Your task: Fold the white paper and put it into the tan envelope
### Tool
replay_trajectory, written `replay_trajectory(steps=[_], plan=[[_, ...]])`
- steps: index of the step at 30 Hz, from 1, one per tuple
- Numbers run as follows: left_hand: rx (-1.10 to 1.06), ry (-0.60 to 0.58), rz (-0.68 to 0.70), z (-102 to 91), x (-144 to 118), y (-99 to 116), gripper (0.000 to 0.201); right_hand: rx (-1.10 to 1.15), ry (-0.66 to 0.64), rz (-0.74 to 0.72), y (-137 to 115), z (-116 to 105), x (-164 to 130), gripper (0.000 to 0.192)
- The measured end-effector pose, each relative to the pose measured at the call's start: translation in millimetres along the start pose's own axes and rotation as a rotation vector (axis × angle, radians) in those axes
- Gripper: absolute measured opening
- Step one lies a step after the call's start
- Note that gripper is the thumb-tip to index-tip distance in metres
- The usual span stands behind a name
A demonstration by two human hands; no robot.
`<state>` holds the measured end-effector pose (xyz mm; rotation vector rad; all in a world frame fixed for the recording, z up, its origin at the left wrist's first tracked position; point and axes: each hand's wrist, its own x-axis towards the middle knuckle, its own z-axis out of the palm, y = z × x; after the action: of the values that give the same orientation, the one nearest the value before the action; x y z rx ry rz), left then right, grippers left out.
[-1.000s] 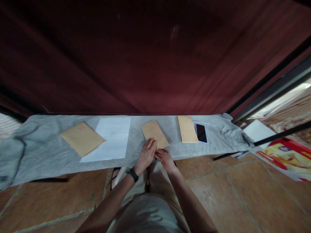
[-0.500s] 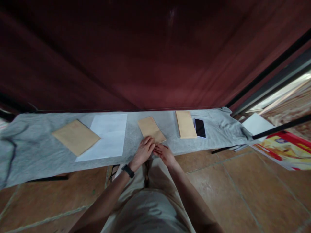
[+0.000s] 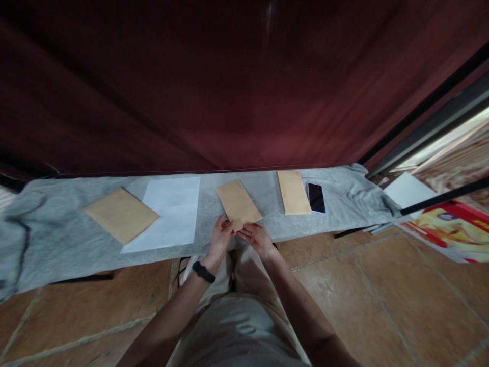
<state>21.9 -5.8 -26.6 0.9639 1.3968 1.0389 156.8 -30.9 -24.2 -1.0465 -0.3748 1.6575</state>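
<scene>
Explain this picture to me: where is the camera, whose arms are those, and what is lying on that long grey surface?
The camera sits on a person's head and looks down, so the two arms are their own. The left hand, with a black wristband, and the right hand pinch the near end of a small brown envelope. It lies on a table under a grey cloth. To the left are a white sheet of paper and a larger brown envelope partly on top of it. To the right lie another brown envelope and a dark phone. Behind hangs a dark red curtain.
</scene>
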Motion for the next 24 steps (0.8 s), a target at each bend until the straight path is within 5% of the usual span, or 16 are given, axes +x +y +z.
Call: replay_trajectory(steps=[9, 14, 20, 24], plan=[[-0.014, -0.074, -0.128, -5.4, 10, 13, 0.046, -0.071, -0.068, 0.025, -6, 1, -7, 0.019], [0.231, -0.042, -0.104, -17.7, 18, 16, 0.058, -0.447, -0.002, 0.037, -9, -15, -14, 0.032], [0.655, -0.095, 0.076, -23.1, 13, 22, 0.05, -1.038, 0.011, -0.651, -15, -15, -8, 0.038], [0.835, -0.078, 0.117, -27.8, 8, 23, 0.048, -1.382, -0.068, -0.751, -6, -15, 0, 0.047]])
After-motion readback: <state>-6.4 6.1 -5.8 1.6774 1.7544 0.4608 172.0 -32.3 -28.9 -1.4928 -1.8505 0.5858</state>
